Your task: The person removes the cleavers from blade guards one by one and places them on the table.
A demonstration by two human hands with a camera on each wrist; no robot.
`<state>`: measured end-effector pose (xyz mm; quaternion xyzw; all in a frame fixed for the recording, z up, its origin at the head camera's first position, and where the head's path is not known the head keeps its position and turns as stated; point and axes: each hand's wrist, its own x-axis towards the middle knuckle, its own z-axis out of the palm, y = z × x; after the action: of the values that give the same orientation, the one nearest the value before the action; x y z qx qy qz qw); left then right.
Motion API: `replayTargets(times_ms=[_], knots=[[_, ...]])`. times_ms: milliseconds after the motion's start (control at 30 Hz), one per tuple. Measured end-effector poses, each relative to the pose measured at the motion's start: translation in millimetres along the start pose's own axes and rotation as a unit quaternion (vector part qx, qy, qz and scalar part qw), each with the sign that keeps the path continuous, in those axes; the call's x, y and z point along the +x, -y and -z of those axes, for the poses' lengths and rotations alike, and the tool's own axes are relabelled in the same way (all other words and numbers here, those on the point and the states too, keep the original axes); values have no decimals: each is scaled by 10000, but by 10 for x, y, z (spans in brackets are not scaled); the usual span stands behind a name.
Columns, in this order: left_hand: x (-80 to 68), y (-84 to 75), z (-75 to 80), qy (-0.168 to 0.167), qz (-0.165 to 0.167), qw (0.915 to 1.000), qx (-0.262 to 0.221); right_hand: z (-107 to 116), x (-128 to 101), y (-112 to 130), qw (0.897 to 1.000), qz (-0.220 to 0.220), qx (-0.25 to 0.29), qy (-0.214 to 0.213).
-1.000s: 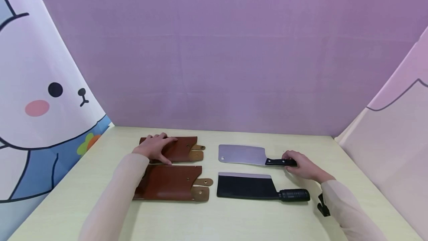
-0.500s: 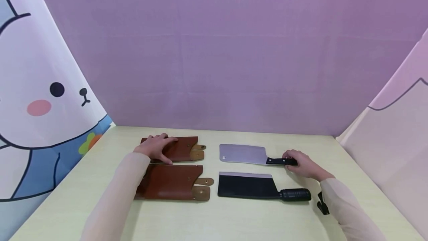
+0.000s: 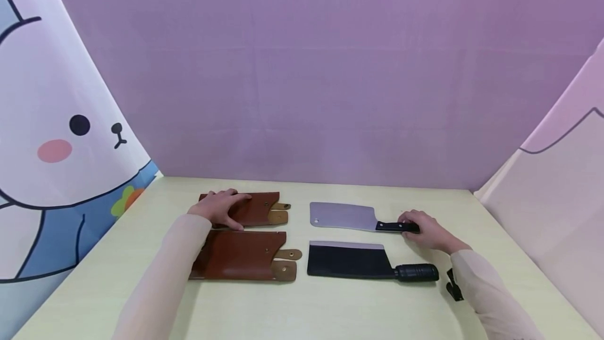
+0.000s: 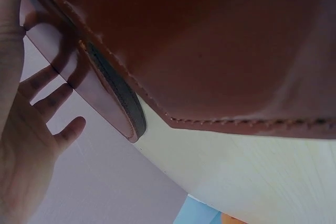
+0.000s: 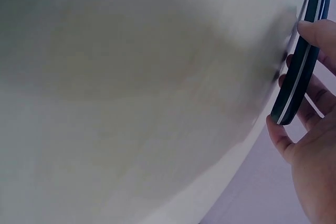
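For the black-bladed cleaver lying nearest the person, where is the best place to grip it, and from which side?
Probably by its round black handle, coming from the right. The black cleaver lies flat on the table, blade pointing left toward the near sheath, so the handle's free end faces the right hand, away from the edge.

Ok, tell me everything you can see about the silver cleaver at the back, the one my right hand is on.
The silver cleaver lies flat on the pale table, its broad rectangular matte steel blade pointing left, with a small hole near its far corner. Its slim black handle shows pale rivets. The right hand grips the handle's end. It lies behind the black cleaver, apart from it.
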<state>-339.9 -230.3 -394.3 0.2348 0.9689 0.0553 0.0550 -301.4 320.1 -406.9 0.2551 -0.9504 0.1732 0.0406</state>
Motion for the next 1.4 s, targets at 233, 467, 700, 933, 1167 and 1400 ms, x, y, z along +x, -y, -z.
replayTargets(times_ms=[233,467,700,933,1167,1400], knots=[[-20,-12,15,154,69,9998,-114,-13,-4,0,10000,-40,-20,-53],[-48,-63,68,316,77,9993,-171,-12,-6,12,9999,-107,-25,59],[-44,-83,80,359,105,9991,-223,-15,-15,-2,9996,-251,-94,108],[-52,-118,97,360,97,9989,-280,-6,-15,-3,9991,-347,-123,215],[-59,-131,112,370,73,9990,-254,-11,-28,17,9987,-442,-211,160],[-70,-158,146,343,-43,9993,-105,31,-43,68,9991,-339,-227,102]])
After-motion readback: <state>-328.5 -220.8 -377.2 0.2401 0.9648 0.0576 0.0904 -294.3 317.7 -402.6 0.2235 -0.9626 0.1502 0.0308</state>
